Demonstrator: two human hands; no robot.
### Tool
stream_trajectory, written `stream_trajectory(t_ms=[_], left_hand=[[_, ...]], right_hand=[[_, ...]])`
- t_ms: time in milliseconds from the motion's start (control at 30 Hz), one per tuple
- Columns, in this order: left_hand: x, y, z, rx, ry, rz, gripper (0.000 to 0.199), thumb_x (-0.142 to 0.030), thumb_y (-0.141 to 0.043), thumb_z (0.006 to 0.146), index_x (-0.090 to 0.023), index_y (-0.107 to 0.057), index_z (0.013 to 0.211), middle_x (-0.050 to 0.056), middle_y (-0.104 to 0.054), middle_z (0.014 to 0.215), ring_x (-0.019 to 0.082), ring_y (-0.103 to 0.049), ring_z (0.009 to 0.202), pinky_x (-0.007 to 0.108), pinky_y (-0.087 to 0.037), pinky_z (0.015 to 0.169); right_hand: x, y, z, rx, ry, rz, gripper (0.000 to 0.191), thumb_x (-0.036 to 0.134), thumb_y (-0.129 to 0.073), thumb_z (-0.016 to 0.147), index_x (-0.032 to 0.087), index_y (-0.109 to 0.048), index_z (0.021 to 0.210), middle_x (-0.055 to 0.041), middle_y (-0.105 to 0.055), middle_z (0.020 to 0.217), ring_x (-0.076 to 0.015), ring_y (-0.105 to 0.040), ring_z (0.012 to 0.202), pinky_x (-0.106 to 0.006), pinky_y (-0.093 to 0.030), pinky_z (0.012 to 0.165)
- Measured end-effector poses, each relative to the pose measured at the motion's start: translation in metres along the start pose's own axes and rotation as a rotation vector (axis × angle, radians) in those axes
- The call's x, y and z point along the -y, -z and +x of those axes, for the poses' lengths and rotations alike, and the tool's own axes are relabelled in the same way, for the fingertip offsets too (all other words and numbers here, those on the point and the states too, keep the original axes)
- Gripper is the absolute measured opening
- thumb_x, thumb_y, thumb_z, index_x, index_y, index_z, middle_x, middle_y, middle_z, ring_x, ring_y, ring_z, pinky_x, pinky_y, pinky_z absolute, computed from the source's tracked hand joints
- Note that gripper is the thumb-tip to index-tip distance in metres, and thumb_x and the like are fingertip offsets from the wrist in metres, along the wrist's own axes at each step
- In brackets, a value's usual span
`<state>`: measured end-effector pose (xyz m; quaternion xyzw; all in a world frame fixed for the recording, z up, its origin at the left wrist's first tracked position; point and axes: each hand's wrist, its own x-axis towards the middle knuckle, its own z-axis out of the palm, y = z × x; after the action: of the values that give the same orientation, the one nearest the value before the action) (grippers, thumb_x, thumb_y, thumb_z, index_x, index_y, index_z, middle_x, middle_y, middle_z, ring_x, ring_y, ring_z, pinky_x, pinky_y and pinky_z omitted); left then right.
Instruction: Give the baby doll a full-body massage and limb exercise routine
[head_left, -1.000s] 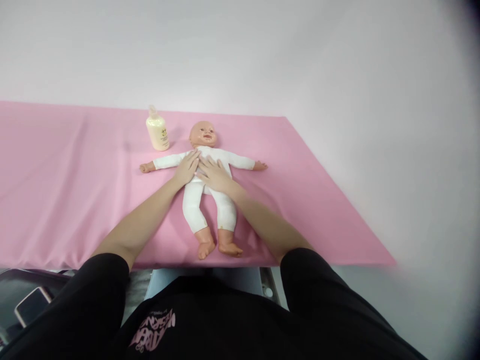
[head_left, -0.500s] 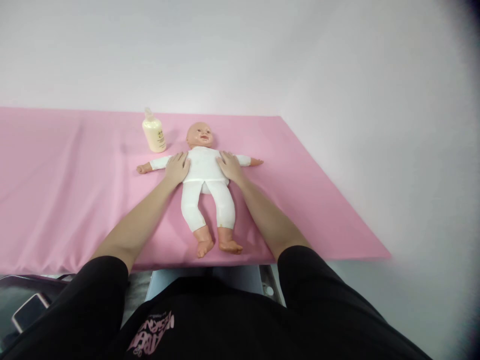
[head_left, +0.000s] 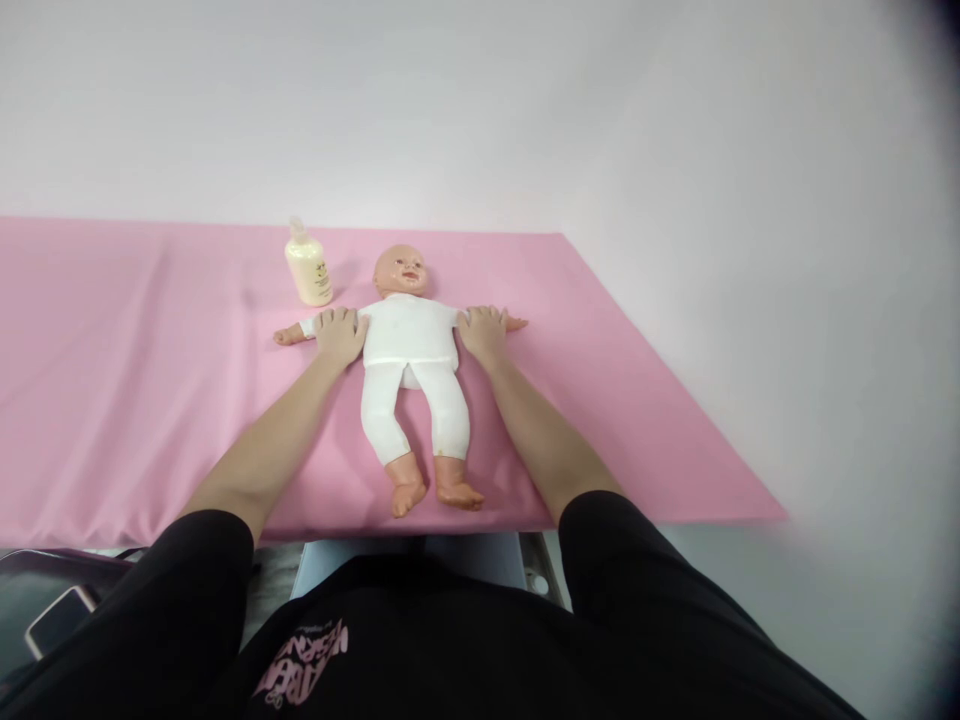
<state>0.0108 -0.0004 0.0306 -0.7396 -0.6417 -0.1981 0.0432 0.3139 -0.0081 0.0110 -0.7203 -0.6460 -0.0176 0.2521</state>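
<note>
A baby doll [head_left: 409,330] in a white top and white leggings lies on its back with its arms spread wide and its bare feet toward me. My left hand [head_left: 341,335] lies across the doll's arm on the left of the picture, fingers bent over the sleeve. On the opposite side my right hand [head_left: 484,332] covers the other sleeve in the same way, its fingers curled over the arm. Both fingertips are partly hidden beyond the arms. The doll's small hands stick out past mine.
A pump bottle [head_left: 309,270] of pale yellow liquid stands left of the doll's head. Pink cloth [head_left: 637,440] covers the table, with a pale wall behind. At lower left a phone-like dark object [head_left: 60,620] lies on a dark surface below the table edge.
Both my hands have slid outward from the sides of the doll's chest and shoulders onto its arms, and the fingers are more bent. The doll and bottle stay in place.
</note>
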Motion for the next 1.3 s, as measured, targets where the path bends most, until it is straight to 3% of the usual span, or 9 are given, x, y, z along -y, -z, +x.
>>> stream_trajectory(t_ms=[133,233,367,433,567,767,900,1133,1300], left_hand=[[-0.004,0.001,0.0,0.079,-0.095,-0.038,0.058,-0.041,-0.029,0.11,-0.013,-0.06,0.15,0.016,-0.062,0.154,0.038,-0.05,0.143,0.059,-0.031,0.123],[-0.006,0.001,0.002,0.153,-0.165,-0.088,0.06,-0.037,-0.026,0.11,-0.011,-0.051,0.159,0.016,-0.052,0.164,0.033,-0.045,0.153,0.058,-0.022,0.13],[-0.007,-0.001,0.004,0.188,-0.187,-0.127,0.061,-0.036,-0.024,0.111,-0.011,-0.046,0.162,0.016,-0.045,0.168,0.03,-0.04,0.159,0.056,-0.015,0.133],[-0.006,-0.002,0.004,0.194,-0.189,-0.126,0.062,-0.035,-0.023,0.111,-0.01,-0.045,0.163,0.017,-0.044,0.169,0.03,-0.04,0.159,0.056,-0.015,0.133],[-0.004,-0.004,0.004,0.196,-0.216,-0.11,0.062,-0.034,-0.025,0.11,-0.009,-0.043,0.163,0.019,-0.044,0.169,0.032,-0.041,0.158,0.059,-0.016,0.132],[-0.003,-0.004,0.005,0.192,-0.216,-0.118,0.061,-0.037,-0.026,0.11,-0.012,-0.047,0.161,0.017,-0.047,0.167,0.032,-0.042,0.157,0.059,-0.017,0.132],[-0.002,-0.003,0.005,0.194,-0.217,-0.117,0.061,-0.039,-0.026,0.11,-0.012,-0.046,0.162,0.018,-0.047,0.167,0.032,-0.042,0.157,0.059,-0.018,0.132],[-0.003,-0.004,0.005,0.211,-0.227,-0.099,0.063,-0.04,-0.03,0.109,-0.011,-0.043,0.163,0.018,-0.044,0.169,0.033,-0.04,0.158,0.06,-0.016,0.133],[-0.005,0.001,0.005,0.229,-0.185,-0.109,0.063,-0.043,-0.032,0.109,-0.014,-0.043,0.164,0.016,-0.043,0.17,0.033,-0.04,0.159,0.058,-0.015,0.134]], right_hand=[[0.013,0.002,0.002,0.072,0.026,0.09,0.052,0.037,-0.032,0.109,0.013,-0.07,0.134,-0.0173,-0.068,0.146,-0.038,-0.044,0.153,-0.075,-0.008,0.13],[0.029,0.005,0.003,0.191,0.112,0.186,0.054,0.037,-0.03,0.111,0.014,-0.06,0.148,-0.016,-0.059,0.158,-0.0334,-0.044,0.155,-0.069,-0.01,0.134],[0.059,0.014,-0.007,0.347,0.242,0.261,0.067,0.041,-0.039,0.109,0.012,-0.031,0.169,-0.0184,-0.029,0.177,-0.0317,-0.025,0.167,-0.059,-0.018,0.136],[0.075,0.021,-0.018,0.363,0.356,0.216,0.067,0.044,-0.045,0.108,0.017,-0.034,0.168,-0.0147,-0.019,0.18,-0.0371,-0.016,0.169,-0.065,-0.017,0.135],[0.106,0.037,-0.052,0.457,0.693,0.141,0.058,0.042,-0.045,0.109,0.026,-0.043,0.165,-0.0093,-0.032,0.177,-0.0355,-0.02,0.168,-0.071,-0.009,0.134],[0.145,0.054,-0.113,0.539,1.115,0.124,0.045,0.044,-0.05,0.11,0.023,-0.065,0.146,-0.0093,-0.055,0.164,-0.0301,-0.043,0.159,-0.059,-0.024,0.134],[0.155,0.057,-0.129,0.598,1.28,0.153,0.047,0.05,-0.059,0.106,0.022,-0.069,0.141,-0.0107,-0.062,0.157,-0.0258,-0.051,0.154,-0.05,-0.025,0.135],[0.114,0.036,-0.057,0.454,0.838,0.22,0.039,0.036,-0.052,0.107,0.025,-0.071,0.139,-0.0088,-0.058,0.161,-0.0284,-0.042,0.159,-0.06,-0.02,0.135],[0.058,0.009,-0.006,0.341,0.481,0.304,0.057,0.046,-0.047,0.106,0.029,-0.05,0.161,-0.005,-0.035,0.176,-0.0327,-0.026,0.167,-0.065,-0.019,0.135]])
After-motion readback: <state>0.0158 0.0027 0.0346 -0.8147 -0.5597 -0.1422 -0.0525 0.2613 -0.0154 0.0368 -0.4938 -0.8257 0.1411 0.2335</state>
